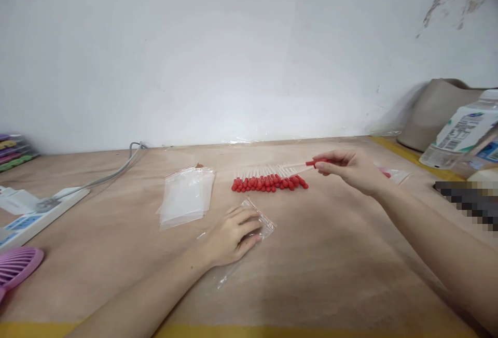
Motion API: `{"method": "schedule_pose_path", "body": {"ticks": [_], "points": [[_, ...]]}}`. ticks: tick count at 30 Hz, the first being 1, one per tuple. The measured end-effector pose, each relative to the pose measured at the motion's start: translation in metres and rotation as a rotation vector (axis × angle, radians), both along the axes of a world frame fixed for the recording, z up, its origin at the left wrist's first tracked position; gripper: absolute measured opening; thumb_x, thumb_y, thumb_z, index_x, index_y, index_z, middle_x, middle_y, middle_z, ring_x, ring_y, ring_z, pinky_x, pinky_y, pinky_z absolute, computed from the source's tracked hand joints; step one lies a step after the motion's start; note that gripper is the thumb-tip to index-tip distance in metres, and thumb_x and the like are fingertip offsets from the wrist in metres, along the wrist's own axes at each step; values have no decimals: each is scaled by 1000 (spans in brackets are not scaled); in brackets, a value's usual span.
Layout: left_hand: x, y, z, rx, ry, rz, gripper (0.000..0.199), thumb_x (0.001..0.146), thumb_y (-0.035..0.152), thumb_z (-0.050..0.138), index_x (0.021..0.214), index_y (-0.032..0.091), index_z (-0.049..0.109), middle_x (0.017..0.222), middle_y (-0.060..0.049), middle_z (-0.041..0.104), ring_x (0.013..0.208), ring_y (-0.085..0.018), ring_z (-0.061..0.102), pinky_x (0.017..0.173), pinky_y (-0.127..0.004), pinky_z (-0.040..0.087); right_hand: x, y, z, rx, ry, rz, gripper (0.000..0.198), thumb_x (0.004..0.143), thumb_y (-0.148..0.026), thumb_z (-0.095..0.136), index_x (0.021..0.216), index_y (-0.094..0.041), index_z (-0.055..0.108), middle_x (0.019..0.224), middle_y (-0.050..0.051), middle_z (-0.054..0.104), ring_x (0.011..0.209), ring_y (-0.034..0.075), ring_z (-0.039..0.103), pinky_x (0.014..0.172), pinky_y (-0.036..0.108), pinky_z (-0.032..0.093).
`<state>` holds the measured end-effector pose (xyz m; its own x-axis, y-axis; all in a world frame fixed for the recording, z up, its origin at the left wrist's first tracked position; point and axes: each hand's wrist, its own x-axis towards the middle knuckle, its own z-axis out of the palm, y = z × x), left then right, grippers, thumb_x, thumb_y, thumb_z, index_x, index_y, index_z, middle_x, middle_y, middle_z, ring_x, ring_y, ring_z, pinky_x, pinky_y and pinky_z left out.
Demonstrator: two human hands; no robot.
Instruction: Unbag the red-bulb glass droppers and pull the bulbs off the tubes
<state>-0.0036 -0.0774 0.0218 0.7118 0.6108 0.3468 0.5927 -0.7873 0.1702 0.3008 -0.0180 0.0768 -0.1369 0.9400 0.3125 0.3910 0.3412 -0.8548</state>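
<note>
My right hand (336,166) pinches a few red-tipped white sticks (311,164) by their red ends, the white shafts pointing left. Just below them, a row of similar sticks (268,181) lies on the table, red heads toward me and white shafts away. My left hand (235,234) rests palm down with its fingers apart on a clear zip bag (267,228), covering much of it. Whether anything is inside that bag is hidden. To the left of the row lies a stack of clear zip bags (185,198) with red seal lines.
A white power strip (50,208) with a grey cable and a pink slatted object (19,268) are at left. Coloured packets (15,149) lie at the back left. On the right stand a grey bin (431,115) and a plastic bottle (461,133). A wall closes the back.
</note>
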Motion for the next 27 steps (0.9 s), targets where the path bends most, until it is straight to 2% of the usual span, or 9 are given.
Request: {"method": "schedule_pose_path", "body": {"ticks": [2,5,8,10,14,19,22,24,27], "points": [[-1,3,-3,-76,20,-39,34,87,34,42,118,23,52,126,-6,50,119,-20,43,102,-40,32,-6,7,-1,91,50,-121,30,68,-39,64,90,-18,66,91,6,68,73,16,61,71,31,50],[-1,5,-5,-195,82,-7,41,89,39,37,128,26,41,137,-5,38,128,-20,32,106,-44,26,-22,23,-14,281,0,-239,25,70,-33,63,88,-17,66,85,6,69,74,18,63,72,31,51],[0,5,-6,-235,86,61,43,90,41,34,130,27,38,139,-3,33,130,-20,27,107,-44,23,-41,38,-33,468,-250,-258,18,74,-22,57,87,-15,67,84,6,69,74,17,63,71,30,51],[0,4,-7,-229,72,111,43,90,42,33,130,27,38,140,-3,33,130,-19,26,107,-43,23,-51,43,-43,533,-448,-249,20,77,-15,51,89,-15,66,89,6,68,79,17,63,74,28,49],[2,5,-13,-205,65,209,44,90,44,30,130,27,38,140,-3,31,131,-19,24,108,-42,20,-65,44,-53,531,-692,-230,23,82,-11,45,91,-15,65,96,8,66,87,17,61,78,26,45],[4,5,-17,-214,62,286,48,90,46,28,132,23,37,141,-5,29,132,-19,21,109,-42,17,-69,38,-57,507,-802,-157,17,83,-18,49,83,-15,66,90,9,66,85,18,59,77,25,42],[5,4,-15,-226,52,296,49,90,46,28,131,21,37,141,-6,29,132,-19,20,110,-42,16,-72,35,-59,492,-850,-127,22,86,-25,48,79,-14,66,84,9,67,82,18,58,77,26,39],[6,3,-13,-254,18,302,48,90,46,28,130,22,39,140,-6,31,132,-20,22,109,-43,16,-73,32,-58,487,-867,-143,25,87,-31,46,81,-15,66,84,9,67,84,19,56,78,29,37],[4,6,-12,-327,-118,332,44,90,45,30,125,24,46,138,-6,36,129,-21,29,107,-45,21,-67,30,-53,492,-865,-248,30,86,-39,45,89,-18,66,92,9,67,91,22,54,81,35,33]]}}
